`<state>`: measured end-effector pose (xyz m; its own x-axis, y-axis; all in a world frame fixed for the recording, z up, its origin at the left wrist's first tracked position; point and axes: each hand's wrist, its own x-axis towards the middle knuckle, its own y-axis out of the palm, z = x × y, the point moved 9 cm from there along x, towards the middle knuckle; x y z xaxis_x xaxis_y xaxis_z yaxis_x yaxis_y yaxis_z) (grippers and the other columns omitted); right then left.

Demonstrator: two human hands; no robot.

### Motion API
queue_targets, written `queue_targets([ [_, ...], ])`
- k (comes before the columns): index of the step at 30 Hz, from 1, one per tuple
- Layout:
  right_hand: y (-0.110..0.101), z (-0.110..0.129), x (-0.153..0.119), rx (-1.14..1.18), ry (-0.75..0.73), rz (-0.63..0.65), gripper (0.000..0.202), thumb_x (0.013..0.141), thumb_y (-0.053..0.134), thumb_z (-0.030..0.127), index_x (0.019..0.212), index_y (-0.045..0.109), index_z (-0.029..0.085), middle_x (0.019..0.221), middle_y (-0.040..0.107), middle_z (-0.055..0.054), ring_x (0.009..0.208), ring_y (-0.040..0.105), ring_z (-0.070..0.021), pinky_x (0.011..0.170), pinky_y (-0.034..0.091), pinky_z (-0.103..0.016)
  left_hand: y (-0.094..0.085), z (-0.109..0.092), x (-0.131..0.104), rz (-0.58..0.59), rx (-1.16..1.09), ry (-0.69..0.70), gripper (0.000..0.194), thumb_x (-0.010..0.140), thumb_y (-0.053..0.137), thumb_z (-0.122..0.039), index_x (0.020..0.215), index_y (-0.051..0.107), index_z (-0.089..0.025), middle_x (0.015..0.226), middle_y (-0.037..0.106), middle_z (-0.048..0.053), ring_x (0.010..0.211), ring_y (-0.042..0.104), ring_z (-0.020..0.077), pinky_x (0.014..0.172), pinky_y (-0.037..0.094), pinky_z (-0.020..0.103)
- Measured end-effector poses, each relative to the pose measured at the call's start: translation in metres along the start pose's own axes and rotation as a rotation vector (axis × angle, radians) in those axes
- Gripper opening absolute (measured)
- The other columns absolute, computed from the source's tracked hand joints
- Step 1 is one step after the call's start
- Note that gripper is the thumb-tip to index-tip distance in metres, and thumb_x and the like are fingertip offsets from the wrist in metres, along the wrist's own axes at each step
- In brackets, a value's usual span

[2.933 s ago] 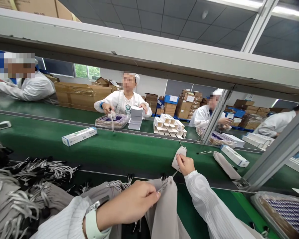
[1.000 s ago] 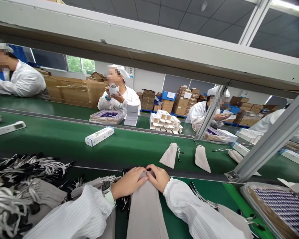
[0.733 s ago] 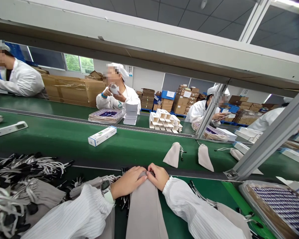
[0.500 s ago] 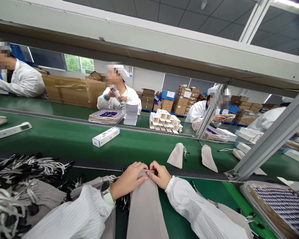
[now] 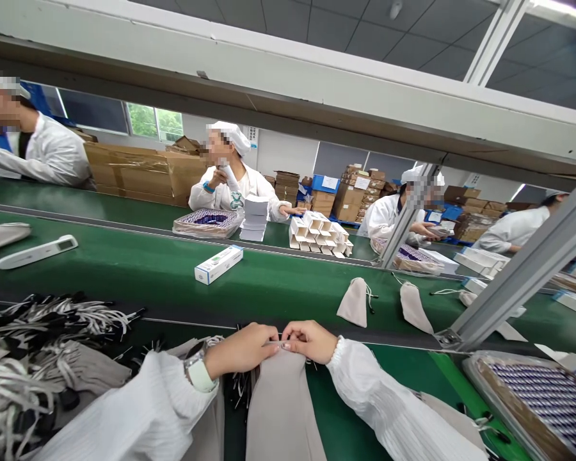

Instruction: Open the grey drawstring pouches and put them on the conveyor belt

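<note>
Under a dark tiled ceiling (image 5: 317,29), a long white shelf (image 5: 288,73) spans the workroom above a green conveyor belt (image 5: 288,288). Half a second ago everything on that belt sat farther left. Across it, a co-worker (image 5: 242,182) who had both hands at a rolled white object now stretches one hand (image 5: 292,210) to a stack of white cartons (image 5: 321,234). At the right a slanted metal post (image 5: 523,269) meets the belt's near edge, close to a plastic-wrapped tray (image 5: 504,397); on the other side a heap of corded pouches (image 5: 72,365) crowds the left arm. A strip of green worktop (image 5: 345,397) gives some room between the right sleeve (image 5: 374,390) and the grey pouch (image 5: 284,410), which lies straight ahead, its lower end beyond the view. At its top, the left hand (image 5: 244,346) and right hand (image 5: 312,339) nearly meet, each pinching the edge between thumb and fingers; earlier those fingers reached farther over it. A broad stretch of belt separates the white box (image 5: 219,264) from two drawstring pouches (image 5: 355,303). The white device (image 5: 37,251), formerly cut by the frame, now shows whole.
</note>
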<state>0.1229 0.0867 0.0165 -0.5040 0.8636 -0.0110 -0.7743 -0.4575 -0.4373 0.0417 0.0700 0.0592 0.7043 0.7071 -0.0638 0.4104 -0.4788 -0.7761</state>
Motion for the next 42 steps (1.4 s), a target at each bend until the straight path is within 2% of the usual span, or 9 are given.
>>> queue_targets([
  [4,-0.008,-0.009,0.005,-0.001,-0.034,-0.141,0.020,0.070,0.055,0.034,0.074,0.055,0.014,0.054,0.043,0.005,0.045,0.037,-0.0031,0.040,0.029,-0.014,-0.001,0.004,0.004,-0.075,0.040,-0.014,0.030,0.080,0.034,-0.042,0.073,0.051,-0.018,0.063,0.050,0.000,0.068,0.052,0.0195,0.058,0.036,0.028],
  [10,-0.003,-0.013,0.002,0.364,0.120,-0.042,0.033,0.065,0.057,0.046,0.078,0.047,0.018,0.052,0.047,0.007,0.027,0.039,-0.0051,0.024,0.028,-0.016,0.034,0.010,0.000,0.270,-0.829,-0.252,0.038,0.064,0.059,-0.042,0.086,0.040,-0.018,0.079,0.052,0.001,0.070,0.057,0.0164,0.053,0.045,0.026],
  [17,-0.029,-0.014,-0.001,0.559,0.200,-0.267,0.036,0.054,0.066,0.041,0.073,0.047,0.016,0.044,0.046,0.008,0.029,0.031,-0.0023,0.028,0.022,-0.014,0.024,-0.002,-0.002,0.113,-1.101,-0.283,0.049,0.067,0.057,-0.029,0.104,0.025,-0.022,0.067,0.057,-0.002,0.061,0.060,0.0136,0.051,0.047,0.023],
  [21,-0.015,-0.012,0.000,0.420,0.171,-0.212,0.031,0.059,0.062,0.037,0.079,0.051,0.016,0.047,0.048,0.006,0.037,0.036,-0.0050,0.037,0.028,-0.018,0.031,-0.011,-0.015,0.352,-0.832,-0.260,0.050,0.070,0.047,-0.023,0.113,0.020,-0.024,0.060,0.055,-0.003,0.044,0.056,0.0136,0.039,0.043,0.021],
  [23,-0.014,-0.006,-0.001,0.188,0.080,-0.267,0.020,0.067,0.056,0.033,0.077,0.055,0.017,0.051,0.050,0.004,0.041,0.037,-0.0058,0.041,0.029,-0.018,0.030,0.000,-0.017,0.360,-0.541,-0.246,0.042,0.072,0.043,-0.024,0.110,0.026,-0.025,0.063,0.055,-0.003,0.044,0.056,0.0150,0.040,0.042,0.025],
  [27,-0.019,0.012,-0.009,-0.278,-0.080,-0.469,0.011,0.074,0.048,0.023,0.075,0.058,0.019,0.064,0.056,0.002,0.054,0.047,-0.0092,0.051,0.033,-0.020,-0.002,0.013,-0.007,-0.065,0.115,-0.158,0.021,0.077,0.036,-0.030,0.096,0.043,-0.024,0.068,0.053,0.000,0.070,0.056,0.0212,0.058,0.042,0.031],
  [31,-0.015,0.018,-0.014,-0.422,-0.140,-0.542,0.006,0.073,0.048,0.019,0.074,0.054,0.019,0.072,0.057,0.000,0.067,0.052,-0.0125,0.061,0.038,-0.022,-0.010,0.005,-0.005,-0.281,0.474,-0.109,0.017,0.079,0.038,-0.030,0.090,0.048,-0.021,0.084,0.050,0.006,0.084,0.048,0.0248,0.066,0.039,0.034],
  [34,-0.010,0.016,-0.016,-0.462,-0.172,-0.574,0.007,0.074,0.046,0.018,0.077,0.052,0.019,0.076,0.055,-0.001,0.072,0.053,-0.0135,0.066,0.039,-0.024,-0.005,0.000,-0.004,-0.353,0.554,-0.040,0.020,0.080,0.039,-0.030,0.095,0.046,-0.019,0.093,0.046,0.007,0.089,0.044,0.0244,0.070,0.038,0.035],
  [42,-0.004,0.010,-0.016,-0.495,-0.210,-0.604,0.010,0.077,0.042,0.017,0.082,0.050,0.019,0.081,0.053,-0.003,0.076,0.052,-0.0144,0.070,0.040,-0.025,0.023,0.008,0.007,-0.219,0.439,0.124,0.025,0.088,0.024,-0.027,0.099,0.045,-0.019,0.093,0.049,0.005,0.086,0.045,0.0193,0.070,0.038,0.031],
])
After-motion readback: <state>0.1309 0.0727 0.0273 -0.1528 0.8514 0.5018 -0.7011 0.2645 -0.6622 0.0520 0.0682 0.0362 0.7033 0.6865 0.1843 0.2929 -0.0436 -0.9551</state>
